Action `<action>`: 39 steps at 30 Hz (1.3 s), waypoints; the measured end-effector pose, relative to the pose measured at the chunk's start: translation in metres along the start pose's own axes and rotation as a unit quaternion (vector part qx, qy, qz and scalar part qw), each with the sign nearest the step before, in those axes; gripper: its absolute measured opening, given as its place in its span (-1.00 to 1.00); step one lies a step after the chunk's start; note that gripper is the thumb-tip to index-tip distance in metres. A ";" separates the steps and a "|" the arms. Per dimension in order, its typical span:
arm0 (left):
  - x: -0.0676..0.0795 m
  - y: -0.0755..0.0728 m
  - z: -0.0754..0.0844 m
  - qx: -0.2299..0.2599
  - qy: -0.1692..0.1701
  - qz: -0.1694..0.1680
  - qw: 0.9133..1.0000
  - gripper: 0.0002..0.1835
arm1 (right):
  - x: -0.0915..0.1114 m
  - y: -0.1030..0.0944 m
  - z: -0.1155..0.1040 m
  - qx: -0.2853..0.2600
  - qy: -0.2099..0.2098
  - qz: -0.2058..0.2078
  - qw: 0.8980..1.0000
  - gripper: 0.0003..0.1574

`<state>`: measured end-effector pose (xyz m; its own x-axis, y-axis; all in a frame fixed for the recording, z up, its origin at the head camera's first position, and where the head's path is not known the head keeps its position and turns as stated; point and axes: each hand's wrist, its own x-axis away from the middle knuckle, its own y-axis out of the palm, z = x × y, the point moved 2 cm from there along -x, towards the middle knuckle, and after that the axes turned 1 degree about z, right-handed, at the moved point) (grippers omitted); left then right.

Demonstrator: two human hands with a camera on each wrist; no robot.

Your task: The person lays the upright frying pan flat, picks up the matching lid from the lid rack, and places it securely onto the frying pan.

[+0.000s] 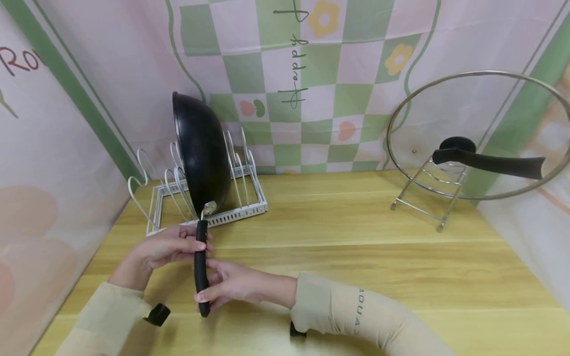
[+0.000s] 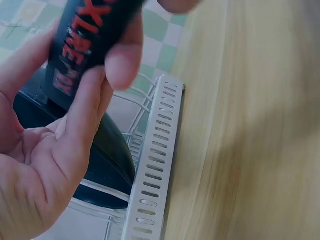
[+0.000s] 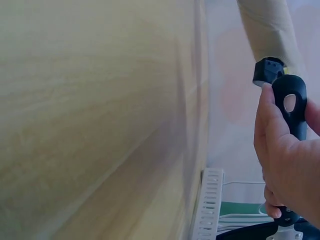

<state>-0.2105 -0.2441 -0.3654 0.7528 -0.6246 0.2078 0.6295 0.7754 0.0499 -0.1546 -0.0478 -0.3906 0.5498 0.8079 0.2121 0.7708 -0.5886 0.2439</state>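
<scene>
So the pale wood-grain table (image 1: 347, 237) carries the lot, and we reckon the round black metal wok (image 1: 202, 148) can stand on its edge because the slotted white metal rack (image 1: 240, 214) has it propped between wire loops, hollow side facing left. Its long black handle (image 1: 201, 269) sticks out towards us, which probably explains the two-handed hold: the person's left grip (image 1: 171, 245) pinches it between thumb and fingers nearer the wok, and the right grip (image 1: 233, 282) pinches it near the free end.

As for the rest, a green-and-pink checked cloth (image 1: 280, 69) hangs behind. Over on the right, a big clear glass lid (image 1: 485, 116) with a metal rim leans on a small silver wire stand (image 1: 418, 209), well apart from both grips, so we'd say it's not in the way. The loops beside the wok probably are, for any sideways shift.
</scene>
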 end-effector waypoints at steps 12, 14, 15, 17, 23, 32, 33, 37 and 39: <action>-0.005 0.005 0.003 0.010 0.029 -0.032 0.999 -0.92 | 0.001 -0.003 -0.001 0.000 0.005 0.021 1.000 -0.09; -0.005 0.006 0.003 0.011 0.031 -0.034 0.999 -0.93 | 0.001 -0.003 -0.001 -0.002 0.005 0.025 1.000 -0.09; -0.006 0.006 0.002 0.011 0.031 -0.034 0.999 -0.93 | 0.001 -0.003 0.000 -0.001 0.003 0.026 1.000 -0.09; -0.006 0.007 0.002 0.012 0.029 -0.033 0.999 -0.93 | 0.001 -0.004 0.000 0.002 0.003 0.026 1.000 -0.08; -0.008 0.008 0.001 0.007 0.029 -0.029 0.999 -0.94 | 0.002 -0.006 0.000 0.009 0.004 0.020 1.000 -0.08; -0.009 0.008 0.002 0.008 0.046 -0.034 0.998 -0.92 | 0.003 -0.011 -0.002 0.022 0.005 0.017 1.000 -0.05; -0.009 0.008 0.003 0.006 0.046 -0.033 0.998 -0.92 | 0.003 -0.012 -0.002 0.024 0.005 0.017 1.000 -0.05; -0.008 0.008 0.005 0.000 0.045 -0.022 0.999 -0.93 | 0.003 -0.013 -0.004 0.029 0.002 0.017 0.999 -0.05; -0.008 0.008 0.007 -0.002 0.046 -0.016 0.999 -0.94 | 0.003 -0.015 -0.005 0.027 0.000 0.014 1.000 -0.05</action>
<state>-0.2129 -0.2316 -0.3596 0.7467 -0.6550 0.1159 0.6540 0.7547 0.0518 -0.1657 -0.0368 -0.3884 0.5710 0.7914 0.2183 0.7715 -0.6082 0.1869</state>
